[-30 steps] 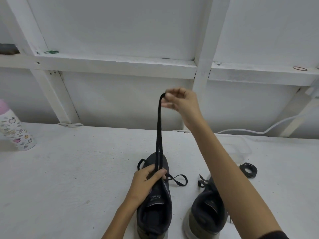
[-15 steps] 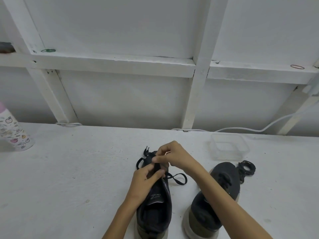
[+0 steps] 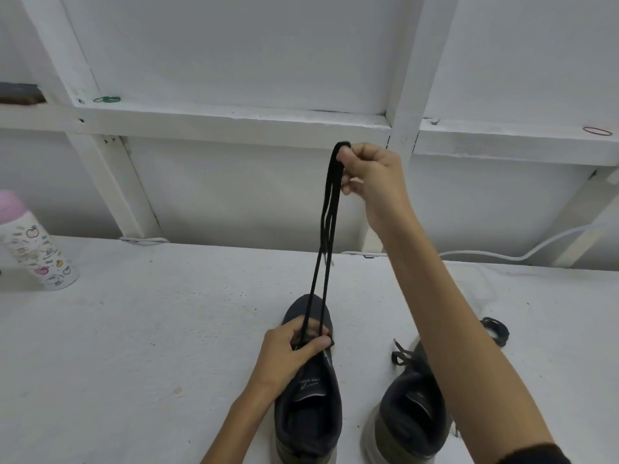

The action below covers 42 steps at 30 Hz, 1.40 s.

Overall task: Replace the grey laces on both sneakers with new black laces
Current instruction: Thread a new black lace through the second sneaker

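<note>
Two dark grey sneakers stand on the white table, toes pointing away from me. My left hand point(image 3: 290, 349) rests on the left sneaker point(image 3: 310, 410) and pinches the black lace point(image 3: 326, 226) where it leaves the eyelets. My right hand point(image 3: 371, 175) is raised high above the shoe and grips both strands of that lace, pulled taut upward, with the ends hanging down beside them. The right sneaker point(image 3: 407, 420) sits beside it, partly hidden by my right forearm, with a black lace showing at its front.
A coiled black lace point(image 3: 497, 329) lies on the table point(image 3: 134, 329) to the right of the shoes. A white bottle with a pink cap point(image 3: 31, 242) stands at the far left. A white cable point(image 3: 522, 252) runs along the back wall.
My right hand, which was down at the left sneaker's eyelets half a second ago, has risen high again, pulling the black lace taut. My left hand stays on the shoe.
</note>
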Available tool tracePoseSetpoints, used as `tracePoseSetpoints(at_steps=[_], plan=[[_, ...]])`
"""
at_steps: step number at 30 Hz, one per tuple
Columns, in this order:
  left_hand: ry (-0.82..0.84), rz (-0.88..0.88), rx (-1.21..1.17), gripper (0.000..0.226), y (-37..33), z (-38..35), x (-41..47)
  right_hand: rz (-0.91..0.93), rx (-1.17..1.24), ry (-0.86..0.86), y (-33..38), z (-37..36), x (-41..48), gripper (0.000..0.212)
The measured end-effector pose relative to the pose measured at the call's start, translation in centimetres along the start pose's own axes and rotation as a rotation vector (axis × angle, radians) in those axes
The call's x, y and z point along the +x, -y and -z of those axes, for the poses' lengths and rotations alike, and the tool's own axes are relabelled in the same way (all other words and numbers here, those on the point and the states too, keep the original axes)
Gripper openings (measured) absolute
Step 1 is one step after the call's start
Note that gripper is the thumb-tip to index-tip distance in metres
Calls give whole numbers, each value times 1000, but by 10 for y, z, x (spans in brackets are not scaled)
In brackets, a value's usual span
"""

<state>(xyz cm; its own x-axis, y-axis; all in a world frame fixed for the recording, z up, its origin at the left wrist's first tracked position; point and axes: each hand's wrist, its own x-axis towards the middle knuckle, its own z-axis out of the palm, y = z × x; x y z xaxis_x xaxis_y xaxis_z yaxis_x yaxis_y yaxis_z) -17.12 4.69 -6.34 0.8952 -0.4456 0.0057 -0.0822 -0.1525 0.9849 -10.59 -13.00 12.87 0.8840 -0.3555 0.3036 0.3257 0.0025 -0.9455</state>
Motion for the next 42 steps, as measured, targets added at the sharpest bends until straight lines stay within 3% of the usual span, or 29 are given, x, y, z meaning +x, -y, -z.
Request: tracePoseSetpoints(at_steps=[3, 5, 7, 9, 11, 13, 17, 20, 23, 26, 31, 35, 42], plan=[[38, 24, -18, 8, 1, 3, 4, -13, -57, -14, -19, -1, 15, 21], [60, 41, -84, 7, -4, 5, 7, -138, -234, 80, -40, 5, 16, 11], [42, 44, -130, 14, -13, 9, 12, -285, -618, 255, -56, 20, 7, 15], [11, 2, -141, 13, -25, 13, 19, -441, -894, 548, -65, 34, -10, 29], [-41, -57, -115, 13, -35, 16, 26, -558, -944, 853, -68, 42, -32, 34], [-97, -101, -76, 13, -42, 17, 33, -551, -835, 971, -74, 44, -51, 30], [-92, -117, -57, 12, -48, 10, 40, -498, -426, 677, -97, 38, -77, 28], [-77, -54, -144, 19, -40, 10, 31, -454, -315, 562, -104, 33, -88, 28], [45, 6, -126, 40, -15, 14, 15, -402, -263, 482, -101, 32, -93, 23], [112, 41, 82, 62, 9, 10, 3, -373, -274, 448, -98, 27, -97, 19], [161, 76, 131, 79, 16, 10, 9, -278, -289, 329, -81, 14, -96, 31], [164, 94, 131, 78, 16, 12, 8, -233, -235, 264, -64, 15, -90, 30], [139, 84, 122, 69, 7, 11, 4, -289, -176, 331, -58, 11, -94, 15]])
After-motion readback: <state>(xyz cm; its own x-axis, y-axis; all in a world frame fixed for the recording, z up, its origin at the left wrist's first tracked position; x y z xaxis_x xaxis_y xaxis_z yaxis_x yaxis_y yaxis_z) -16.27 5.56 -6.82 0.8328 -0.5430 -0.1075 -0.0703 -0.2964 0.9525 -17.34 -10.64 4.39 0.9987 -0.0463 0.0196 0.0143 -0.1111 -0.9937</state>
